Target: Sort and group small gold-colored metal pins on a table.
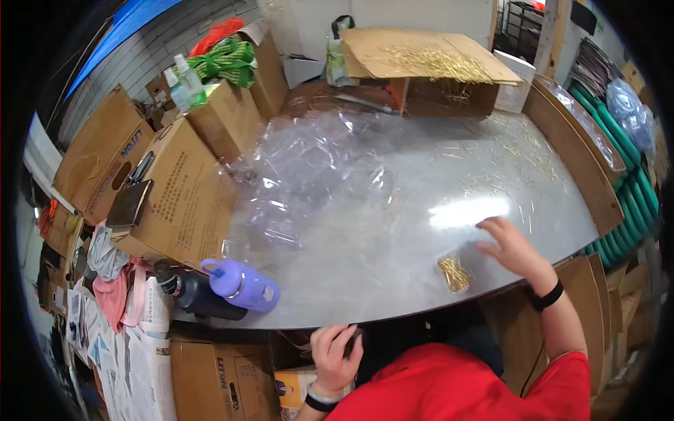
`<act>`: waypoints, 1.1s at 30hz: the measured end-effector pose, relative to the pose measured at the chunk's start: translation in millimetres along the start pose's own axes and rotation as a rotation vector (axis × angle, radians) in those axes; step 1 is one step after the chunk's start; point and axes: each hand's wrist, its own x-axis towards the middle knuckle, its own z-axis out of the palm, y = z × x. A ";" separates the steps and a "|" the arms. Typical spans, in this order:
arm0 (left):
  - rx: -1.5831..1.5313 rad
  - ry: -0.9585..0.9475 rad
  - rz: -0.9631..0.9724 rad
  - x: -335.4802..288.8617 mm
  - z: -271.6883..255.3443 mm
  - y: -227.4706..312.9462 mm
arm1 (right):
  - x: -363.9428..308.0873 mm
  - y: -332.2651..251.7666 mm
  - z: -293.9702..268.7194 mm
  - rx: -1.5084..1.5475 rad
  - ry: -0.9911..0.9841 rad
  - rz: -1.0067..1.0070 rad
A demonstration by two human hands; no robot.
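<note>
My right hand [511, 247] hovers over the right part of the grey metal tabletop [400, 256], fingers apart and nothing in them. Just left of it sits a small clear plastic box [454, 274] holding thin gold-coloured metal sticks. My left hand [335, 356] is below the table's near edge with its fingers curled. A small dark thing [356, 339] shows at its fingertips, too little of it to name. More thin gold sticks [528, 158] lie scattered on the far right of the tabletop.
Clear plastic boxes [309, 165] cover the far-left tabletop. A purple bottle [242, 286] and a black bottle [200, 295] lie at the near left. Cardboard boxes [186, 186] line the left side. A cardboard sheet [428, 52] at the back carries a gold pile. A raised board [572, 154] edges the right.
</note>
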 end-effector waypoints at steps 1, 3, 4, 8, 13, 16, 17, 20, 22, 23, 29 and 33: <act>-0.010 -0.059 0.028 16.2 1.8 3.7 | -15.2 -11.7 9.4 -0.076 0.043 -0.063; -0.047 -0.140 0.023 36.0 30.7 13.2 | -32.1 -12.6 32.7 -0.109 0.129 -0.095; -0.059 -0.221 0.060 47.4 41.0 22.9 | -42.5 -23.1 42.5 -0.066 0.233 -0.043; -0.147 -0.398 0.154 78.3 84.7 51.9 | -56.7 -51.3 75.1 -0.010 0.441 -0.033; -0.207 -0.450 0.072 95.4 124.1 61.3 | -53.5 -29.8 82.4 0.069 0.387 -0.192; -0.181 -0.497 0.045 89.9 138.5 62.4 | -52.6 -9.7 76.3 0.187 0.267 -0.305; -0.154 -0.541 0.056 87.6 141.8 64.4 | -51.6 -3.9 75.5 0.234 0.246 -0.339; -0.050 -0.504 0.067 81.1 146.7 76.1 | -49.6 4.0 73.1 0.324 0.228 -0.385; -0.002 -0.483 0.058 78.4 150.8 82.6 | -46.8 4.5 74.2 0.362 0.228 -0.404; 0.026 -0.458 0.059 77.6 151.6 85.2 | -46.8 2.9 76.6 0.329 0.254 -0.388; 0.135 -0.507 0.156 79.6 152.3 86.4 | -42.3 7.2 87.3 0.288 0.318 -0.405; -0.028 -0.447 -0.083 77.9 150.7 83.2 | -45.7 2.2 71.8 0.416 0.320 -0.408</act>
